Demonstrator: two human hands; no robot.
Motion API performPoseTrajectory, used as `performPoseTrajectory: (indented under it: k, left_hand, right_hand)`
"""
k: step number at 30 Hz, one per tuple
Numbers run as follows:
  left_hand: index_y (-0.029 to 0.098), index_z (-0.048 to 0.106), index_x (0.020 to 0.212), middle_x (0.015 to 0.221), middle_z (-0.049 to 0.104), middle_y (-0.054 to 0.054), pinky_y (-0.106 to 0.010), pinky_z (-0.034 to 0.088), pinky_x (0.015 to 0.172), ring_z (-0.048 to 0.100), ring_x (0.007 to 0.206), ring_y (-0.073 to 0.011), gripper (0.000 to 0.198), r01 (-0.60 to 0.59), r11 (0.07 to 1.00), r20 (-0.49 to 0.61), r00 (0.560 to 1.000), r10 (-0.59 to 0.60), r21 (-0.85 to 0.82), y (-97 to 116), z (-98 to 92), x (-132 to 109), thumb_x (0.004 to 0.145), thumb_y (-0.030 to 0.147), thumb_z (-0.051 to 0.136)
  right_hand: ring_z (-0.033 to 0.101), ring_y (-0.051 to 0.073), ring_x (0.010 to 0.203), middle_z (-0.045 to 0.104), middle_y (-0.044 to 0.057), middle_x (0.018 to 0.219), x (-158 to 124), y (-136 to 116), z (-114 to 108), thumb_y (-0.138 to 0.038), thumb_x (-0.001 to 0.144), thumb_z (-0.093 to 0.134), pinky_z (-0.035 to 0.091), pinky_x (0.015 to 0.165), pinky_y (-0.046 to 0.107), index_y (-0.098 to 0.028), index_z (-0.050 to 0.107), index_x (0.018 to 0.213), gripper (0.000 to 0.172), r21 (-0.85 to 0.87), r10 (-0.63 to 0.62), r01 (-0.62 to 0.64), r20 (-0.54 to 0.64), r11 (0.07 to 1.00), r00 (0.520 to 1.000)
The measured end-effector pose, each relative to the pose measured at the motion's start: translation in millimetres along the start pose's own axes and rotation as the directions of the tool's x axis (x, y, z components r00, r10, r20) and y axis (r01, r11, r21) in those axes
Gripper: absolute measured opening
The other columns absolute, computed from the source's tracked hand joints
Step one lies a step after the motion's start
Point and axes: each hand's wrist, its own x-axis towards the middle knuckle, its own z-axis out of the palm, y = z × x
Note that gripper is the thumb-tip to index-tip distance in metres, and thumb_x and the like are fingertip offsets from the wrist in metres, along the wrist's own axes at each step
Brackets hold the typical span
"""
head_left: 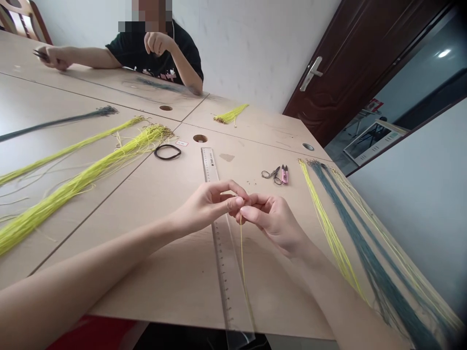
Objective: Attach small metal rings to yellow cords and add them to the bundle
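Observation:
My left hand [211, 201] and my right hand [270, 218] meet above the table, fingertips pinched together on the top end of a thin yellow cord [242, 253]. The cord hangs down from the pinch and runs toward me over a long clear ruler [219, 228] lying on the table. Whatever small part sits between my fingertips is hidden.
Bundles of yellow cords [83, 177] lie at the left. Yellow [330, 233] and dark blue-grey cords [368, 253] run along the right edge. Small scissors [272, 174], a pink snipper [284, 175] and a black hair band [167, 152] lie beyond the ruler. A person in black [156, 48] sits at the far side.

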Motion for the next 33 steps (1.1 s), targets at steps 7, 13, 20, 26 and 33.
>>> performPoseTrajectory:
  k: [7, 13, 20, 26, 33]
  left_hand:
    - [0.015, 0.056, 0.083, 0.078, 0.056, -0.001, -0.024, 0.044, 0.064, 0.055, 0.068, -0.0101, 0.011, 0.029, 0.984, 0.044, 0.999, -0.022, -0.176, -4, 0.5, 0, 0.09, 0.023, 0.054]
    - [0.014, 0.057, 0.082, 0.077, 0.054, -0.001, -0.022, 0.044, 0.064, 0.054, 0.068, -0.0089, 0.012, 0.077, 0.931, 0.066, 0.996, -0.057, -0.358, -2, 4.3, -2, 0.091, 0.016, 0.05]
    - [0.013, 0.058, 0.078, 0.083, 0.054, -0.001, -0.023, 0.046, 0.062, 0.053, 0.066, -0.0087, 0.012, 0.064, 0.903, 0.002, 0.998, -0.07, -0.425, 2, 5.5, -1, 0.089, 0.015, 0.053]
    - [0.014, 0.058, 0.078, 0.081, 0.053, -0.003, -0.029, 0.046, 0.069, 0.054, 0.074, -0.013, 0.011, 0.096, 0.926, -0.003, 0.995, -0.104, -0.364, -1, 3.1, 0, 0.088, 0.019, 0.056]
    - [0.014, 0.057, 0.077, 0.08, 0.055, -0.003, -0.026, 0.042, 0.069, 0.053, 0.073, -0.0121, 0.013, 0.112, 0.948, -0.018, 0.992, -0.123, -0.297, -1, 3.3, -1, 0.085, 0.024, 0.061]
  right_hand:
    - [0.061, 0.01, 0.065, 0.064, -0.001, 0.065, -4, -4, 8, -0.016, 0.075, 0.064, 0.052, 0.067, 0.023, -0.015, 0.063, 0.069, 0.006, -0.01, -0.074, 0.074, -0.038, 0.997, 0.997]
    - [0.062, 0.01, 0.063, 0.064, -0.001, 0.067, -7, -1, 13, -0.014, 0.077, 0.062, 0.052, 0.061, 0.023, -0.016, 0.06, 0.07, 0.008, 0.009, -0.171, 0.172, -0.068, 0.985, 0.983]
    - [0.061, 0.012, 0.07, 0.064, 0.001, 0.073, -9, -3, 11, -0.018, 0.08, 0.061, 0.051, 0.069, 0.027, -0.016, 0.06, 0.073, 0.007, 0.029, -0.2, 0.201, -0.042, 0.979, 0.979]
    - [0.06, 0.012, 0.069, 0.062, 0.001, 0.073, -8, -1, 8, -0.025, 0.085, 0.059, 0.052, 0.071, 0.029, -0.015, 0.063, 0.084, 0.011, -0.014, -0.163, 0.162, -0.067, 0.987, 0.984]
    - [0.061, 0.013, 0.07, 0.063, 0.001, 0.071, -10, -1, 12, -0.024, 0.084, 0.06, 0.051, 0.066, 0.025, -0.015, 0.064, 0.078, 0.012, -0.182, -0.234, 0.216, -0.086, 0.959, 0.968]
